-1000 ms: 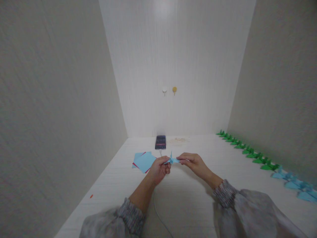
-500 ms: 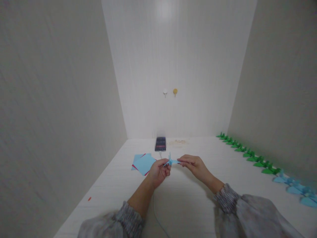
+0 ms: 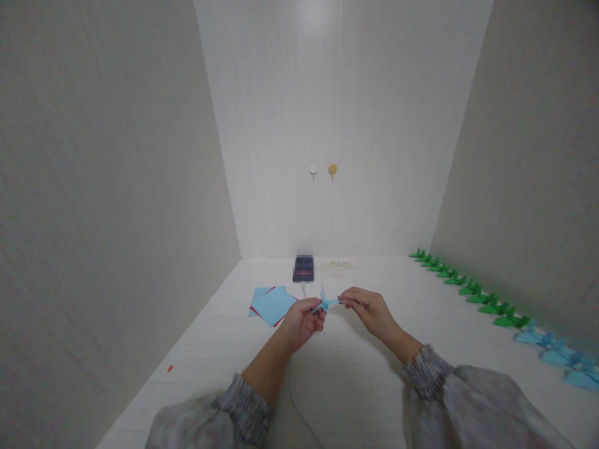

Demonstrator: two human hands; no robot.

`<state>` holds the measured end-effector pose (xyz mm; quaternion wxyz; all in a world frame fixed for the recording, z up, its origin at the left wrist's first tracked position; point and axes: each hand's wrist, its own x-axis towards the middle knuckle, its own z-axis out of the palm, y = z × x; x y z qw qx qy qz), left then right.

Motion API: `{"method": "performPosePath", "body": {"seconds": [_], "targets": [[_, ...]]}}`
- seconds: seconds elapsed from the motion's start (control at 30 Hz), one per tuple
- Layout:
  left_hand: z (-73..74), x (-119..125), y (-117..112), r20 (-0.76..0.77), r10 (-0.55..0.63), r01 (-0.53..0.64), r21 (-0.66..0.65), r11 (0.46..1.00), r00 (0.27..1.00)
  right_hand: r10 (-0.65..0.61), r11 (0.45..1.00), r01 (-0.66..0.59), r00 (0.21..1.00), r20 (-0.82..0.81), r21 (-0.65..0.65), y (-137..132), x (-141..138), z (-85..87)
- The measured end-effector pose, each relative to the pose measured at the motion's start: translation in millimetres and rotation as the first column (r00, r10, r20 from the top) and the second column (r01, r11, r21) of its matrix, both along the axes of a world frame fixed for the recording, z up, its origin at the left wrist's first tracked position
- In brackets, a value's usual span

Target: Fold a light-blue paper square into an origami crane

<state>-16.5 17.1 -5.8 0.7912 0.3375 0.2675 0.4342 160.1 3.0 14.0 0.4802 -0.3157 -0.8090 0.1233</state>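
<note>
A small light-blue folded paper crane [image 3: 325, 304] is held between both hands above the white table. My left hand [image 3: 303, 321] pinches its body from the left, thumb on top and fingers curled beneath. My right hand [image 3: 367, 307] grips the narrow strip on its right side between thumb and fingertips. Thin points of the fold stick up near the left thumb. Left of my left hand lies a loose stack of blue paper squares [image 3: 271, 305], with red edges showing between the sheets. The left forearm passes close to that stack.
A phone [image 3: 304, 269] lies at the back, its white cable [image 3: 298, 405] running toward me. Green paper cranes [image 3: 472, 291] and light-blue paper cranes [image 3: 556, 355] line the right wall. An orange-red scrap [image 3: 170, 368] lies at left. Two hooks [image 3: 332, 169] hang on the back wall.
My right hand has shifted very slightly right, with a bit more of the blue strip showing. The left hand keeps its pinch. The whole view has tilted a little.
</note>
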Motion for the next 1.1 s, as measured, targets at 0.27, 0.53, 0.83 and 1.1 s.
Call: {"method": "performPosePath", "body": {"seconds": [0.27,0.53,0.83,1.1], "targets": [[-0.8,2,-2,-0.058,-0.054,0.057,0.057,0.997,0.997,-0.047,0.997,0.049,0.998,-0.036,0.064,-1,1,1.0],[1.7,3,-5,-0.024,-0.043,0.045,0.096,0.994,0.999,-0.027,0.994,0.036,0.996,-0.082,0.107,1,4,-2.6],[1.2,3,-4,0.011,0.011,-0.011,0.068,0.998,1.000,-0.093,0.986,0.097,0.995,-0.036,0.133,3,4,-5.1],[-2.0,4,-1,0.020,0.005,-0.007,0.077,0.997,1.000,-0.107,0.963,0.089,0.993,0.055,0.256,6,11,-10.1]]}}
